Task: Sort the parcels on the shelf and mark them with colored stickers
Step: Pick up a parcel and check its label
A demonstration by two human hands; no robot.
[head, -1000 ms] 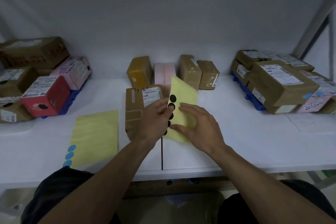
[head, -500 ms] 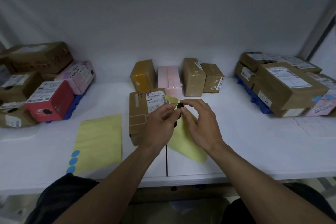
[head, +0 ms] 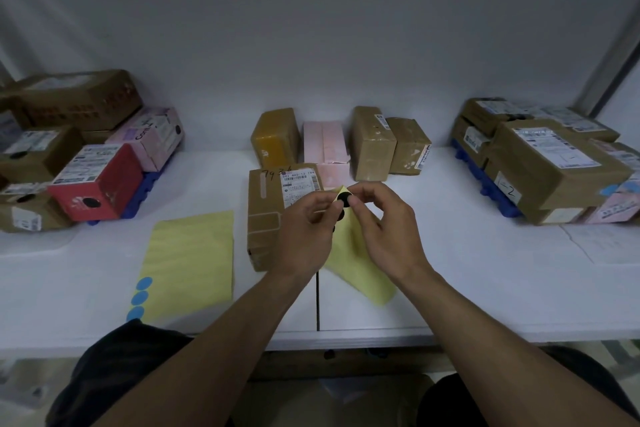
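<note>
The left hand [head: 304, 232] pinches the sheet [head: 353, 260] near its top corner. The right hand [head: 388, 229] pinches the black sticker [head: 344, 198] there, between both thumbs. The parcel [head: 266, 211] lies on the shelf [head: 485, 281], just behind the left hand.

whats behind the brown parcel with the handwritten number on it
A pink box lies right behind the brown parcel, a mustard-taped parcel beside it to the left. The pink box's lower front is covered by the brown parcel and the yellow sticker sheet.
</note>
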